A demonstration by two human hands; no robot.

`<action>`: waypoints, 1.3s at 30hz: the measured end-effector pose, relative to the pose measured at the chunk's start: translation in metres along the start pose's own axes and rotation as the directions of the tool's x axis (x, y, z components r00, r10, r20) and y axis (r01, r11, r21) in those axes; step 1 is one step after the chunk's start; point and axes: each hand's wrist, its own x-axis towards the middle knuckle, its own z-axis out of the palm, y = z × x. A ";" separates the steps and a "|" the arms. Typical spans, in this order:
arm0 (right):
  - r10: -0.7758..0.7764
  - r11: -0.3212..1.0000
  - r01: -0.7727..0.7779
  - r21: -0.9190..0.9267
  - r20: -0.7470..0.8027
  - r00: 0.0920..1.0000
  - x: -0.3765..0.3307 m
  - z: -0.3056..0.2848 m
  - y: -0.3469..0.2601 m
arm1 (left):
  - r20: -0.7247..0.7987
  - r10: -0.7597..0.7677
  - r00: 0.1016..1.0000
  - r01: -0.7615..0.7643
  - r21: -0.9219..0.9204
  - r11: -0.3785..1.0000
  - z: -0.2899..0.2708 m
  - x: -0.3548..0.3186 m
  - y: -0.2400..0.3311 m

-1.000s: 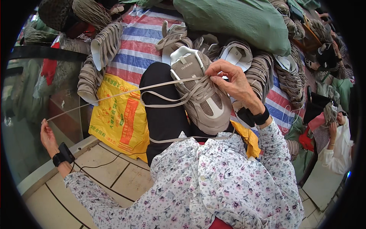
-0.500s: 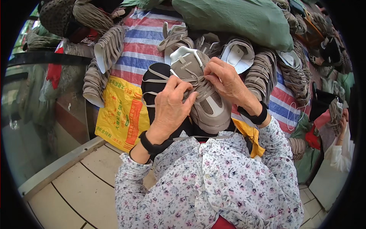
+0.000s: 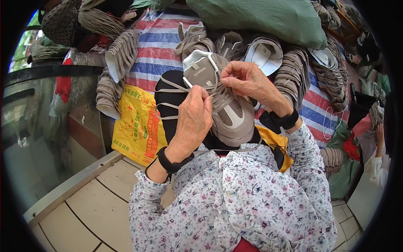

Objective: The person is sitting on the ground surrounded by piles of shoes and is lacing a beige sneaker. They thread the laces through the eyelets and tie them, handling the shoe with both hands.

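A grey-beige sneaker upper with a white-edged collar rests on my dark-covered lap, toe toward me. Its flat beige shoelace crosses the tongue and trails in loops over the black cloth on the left. My left hand is closed at the left row of eyelets, thumb and fingers pinched on the shoelace. On the opposite side, my right hand pinches the shoelace beside the tongue between thumb and forefinger. The exact pinch points are partly hidden by the fingers.
Stacked shoe uppers lie on a red, white and blue striped sheet. A green sack spans the far side. A yellow bag lies left, near a glass panel. Another person's hand shows at far right.
My left thumb and fingers, spread before, have come together at the lacing. My right hand has shifted slightly up and left, still pinching. The whole view has moved a little.
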 end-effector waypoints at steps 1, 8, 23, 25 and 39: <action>0.014 0.998 -0.015 0.055 0.008 1.000 -0.001 0.000 0.000 | 0.042 -0.099 0.994 0.104 -0.136 0.985 -0.002 0.002 0.003; 0.066 0.878 -0.054 0.476 -0.008 0.998 0.012 -0.011 0.015 | 0.184 -0.303 0.935 0.354 -0.443 0.824 -0.023 0.013 -0.004; -0.260 0.949 0.303 -0.092 -0.772 0.579 -0.023 -0.387 -0.039 | -0.138 0.048 0.989 -0.073 -0.181 0.981 -0.028 0.003 -0.020; -0.119 0.950 -0.111 -0.293 -0.664 0.738 -0.002 -0.273 -0.056 | -0.186 0.137 0.973 -0.132 0.040 0.990 -0.029 0.004 -0.014; -0.546 0.576 0.461 -0.675 0.102 0.831 0.001 0.013 0.009 | -0.037 0.107 0.994 -0.106 0.026 0.994 -0.020 0.019 -0.009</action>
